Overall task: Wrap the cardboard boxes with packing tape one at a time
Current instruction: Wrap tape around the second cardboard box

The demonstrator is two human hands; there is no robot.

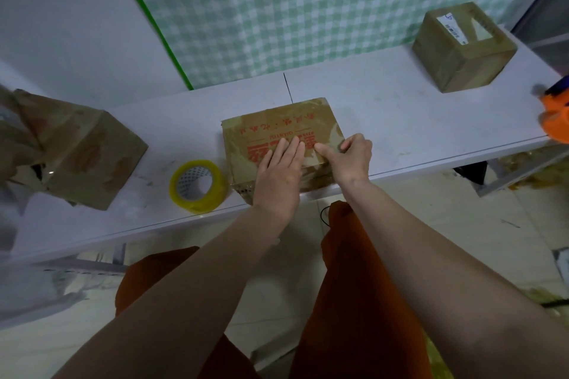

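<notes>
Cardboard box: brown, red print, glossy tape patches; on counter near front edge. Left hand fingers straight, together, flat on top. Right hand fingers curled, thumb pressing lid. Yellow tape roll left of fingers.

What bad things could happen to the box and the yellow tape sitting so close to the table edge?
The box under both hands pokes past the front edge of the table, so a hard push from the left hand might tip it off. The tape roll stands close to that edge too and might get knocked down. The right hand may be picking at tape, which could wrinkle.
</notes>
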